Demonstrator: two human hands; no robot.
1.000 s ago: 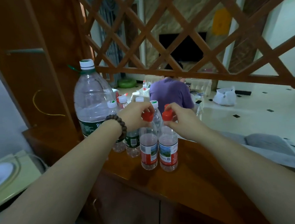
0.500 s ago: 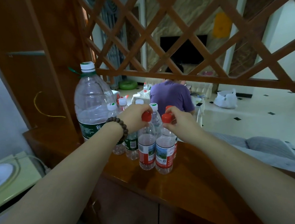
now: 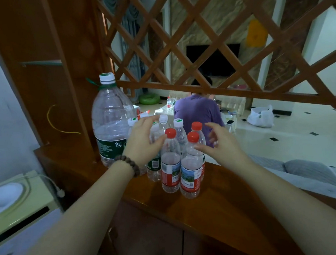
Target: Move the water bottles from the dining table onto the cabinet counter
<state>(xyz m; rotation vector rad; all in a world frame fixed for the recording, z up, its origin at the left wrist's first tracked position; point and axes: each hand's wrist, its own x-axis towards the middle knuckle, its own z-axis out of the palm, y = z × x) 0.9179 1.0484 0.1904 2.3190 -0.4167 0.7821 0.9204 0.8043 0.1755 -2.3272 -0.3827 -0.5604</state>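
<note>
Two red-capped water bottles stand upright on the wooden cabinet counter (image 3: 224,195): the left red-capped bottle (image 3: 170,167) and the right red-capped bottle (image 3: 191,171). A third red-capped bottle (image 3: 198,131) and several white-capped bottles (image 3: 179,130) stand behind them. My left hand (image 3: 144,141) hovers open just left of the left bottle's cap, thumb close to it. My right hand (image 3: 222,141) is open to the right of the right bottle, fingers spread, holding nothing.
A large 6L water jug (image 3: 112,121) stands at the counter's left by the wooden post. A lattice screen (image 3: 216,33) rises behind the counter; a person in a purple shirt (image 3: 196,109) sits beyond it. A pale appliance (image 3: 14,199) is at lower left.
Both hands have let go of the red caps and opened, drawing slightly apart. The two front bottles now stand free on the counter.
</note>
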